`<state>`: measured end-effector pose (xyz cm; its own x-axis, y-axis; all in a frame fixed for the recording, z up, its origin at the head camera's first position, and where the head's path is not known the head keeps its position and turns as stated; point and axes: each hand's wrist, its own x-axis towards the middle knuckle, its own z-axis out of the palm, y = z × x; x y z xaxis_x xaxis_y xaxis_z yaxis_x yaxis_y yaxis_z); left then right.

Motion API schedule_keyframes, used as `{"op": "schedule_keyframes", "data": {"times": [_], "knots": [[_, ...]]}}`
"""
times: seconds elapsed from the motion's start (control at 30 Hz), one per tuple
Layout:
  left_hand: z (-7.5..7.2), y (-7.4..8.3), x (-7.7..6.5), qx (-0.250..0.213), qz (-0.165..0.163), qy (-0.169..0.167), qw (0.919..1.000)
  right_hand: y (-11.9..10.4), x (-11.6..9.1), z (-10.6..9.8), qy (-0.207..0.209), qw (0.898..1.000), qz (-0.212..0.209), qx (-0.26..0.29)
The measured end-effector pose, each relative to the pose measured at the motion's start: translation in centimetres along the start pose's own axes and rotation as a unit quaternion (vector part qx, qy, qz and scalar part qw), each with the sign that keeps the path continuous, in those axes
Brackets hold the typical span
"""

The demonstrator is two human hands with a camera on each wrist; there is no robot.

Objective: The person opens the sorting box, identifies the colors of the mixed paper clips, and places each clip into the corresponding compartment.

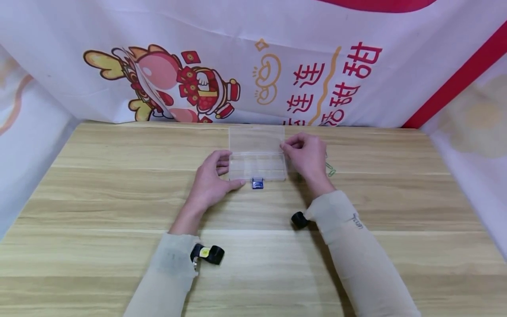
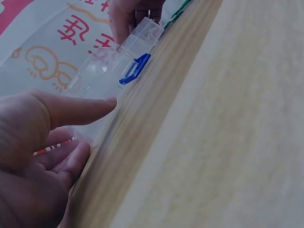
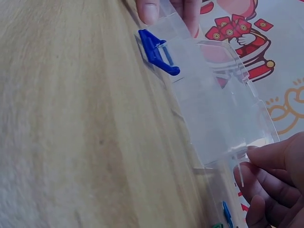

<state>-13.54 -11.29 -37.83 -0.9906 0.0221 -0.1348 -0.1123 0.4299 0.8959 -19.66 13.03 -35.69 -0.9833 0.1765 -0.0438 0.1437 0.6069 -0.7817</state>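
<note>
A clear plastic compartment box [image 1: 257, 167] lies on the table with its lid [image 1: 256, 139] raised at the back and a blue latch [image 1: 258, 183] at the front. My left hand [image 1: 211, 178] grips the left end, thumb along the front edge and fingers against the side. At the right edge of the lid, near the hinge, my right hand [image 1: 306, 154] pinches with thumb and index finger. In the right wrist view a thin pale strip [image 3: 241, 173] shows between those fingertips; I cannot tell whether it belongs to the lid.
Green paper clips [image 1: 331, 170] lie on the wooden table [image 1: 253, 268] just right of my right hand. A small blue piece [image 3: 227, 213] lies there too in the right wrist view. A printed white cloth [image 1: 253, 66] hangs along the table's back edge.
</note>
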Motion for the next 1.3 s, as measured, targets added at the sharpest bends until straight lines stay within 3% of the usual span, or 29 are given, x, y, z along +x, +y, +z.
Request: {"op": "schedule_keyframes", "data": {"times": [0.47,0.83,1.1,1.3], "knots": [[0.4,-0.2,-0.2,-0.012,-0.004,0.005,0.9999,0.5,-0.2,-0.2,0.001,1.000,-0.006,0.000],[0.2,-0.4,-0.1,-0.010,0.000,0.012,0.9999,0.7,-2.1,-2.3,0.011,0.996,0.014,0.090],[0.3,-0.5,0.1,-0.013,0.002,0.005,0.9999,3.1,-4.5,-4.3,0.038,0.985,0.046,0.161],[0.3,-0.6,0.1,-0.008,0.001,0.002,1.0000,5.1,-5.1,-5.1,0.069,0.976,0.064,0.195]]}}
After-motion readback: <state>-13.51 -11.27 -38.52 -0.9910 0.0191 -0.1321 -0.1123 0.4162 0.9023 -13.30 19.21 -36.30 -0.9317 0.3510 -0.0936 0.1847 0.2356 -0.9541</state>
